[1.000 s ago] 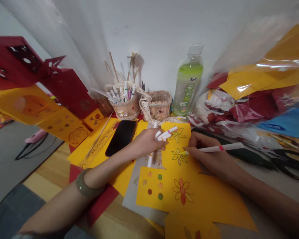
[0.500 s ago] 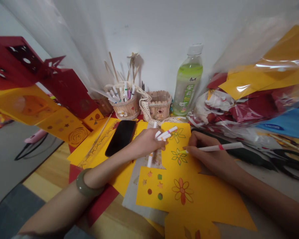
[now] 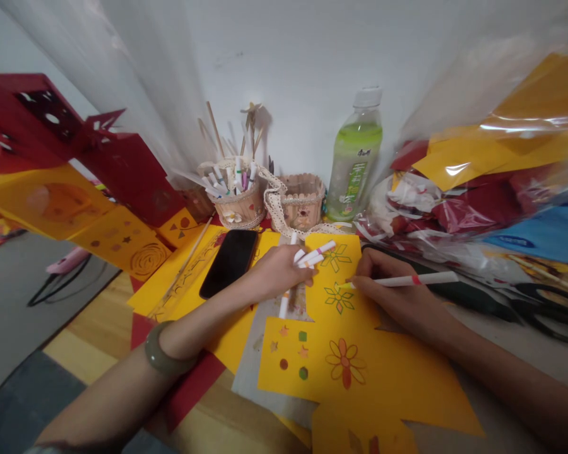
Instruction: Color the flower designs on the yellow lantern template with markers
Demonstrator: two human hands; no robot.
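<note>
My right hand (image 3: 383,277) is closed around a white marker (image 3: 428,279) with a red band. Its yellow tip rests at the middle flower drawing (image 3: 339,297), outlined in green, on a yellow paper (image 3: 392,359). Several white capped markers (image 3: 316,253) stick out of my left hand (image 3: 281,268), which is closed on them beside the paper's left edge. Another green-outlined flower (image 3: 336,257) is above, and an orange-and-red flower (image 3: 345,363) below. Small stars, circles and other shapes fill the paper's left part.
Behind stand a wooden basket of markers (image 3: 239,208), a second wooden basket (image 3: 303,208) and a green drink bottle (image 3: 358,157). A black phone (image 3: 230,261) lies left of my hands. Black scissors (image 3: 549,312) and a plastic bag of papers (image 3: 483,189) are at right; red and yellow cards (image 3: 127,170) stand left.
The marker in my right hand has shifted slightly left and up, its tip still at the middle flower. My left hand stays in place with its markers.
</note>
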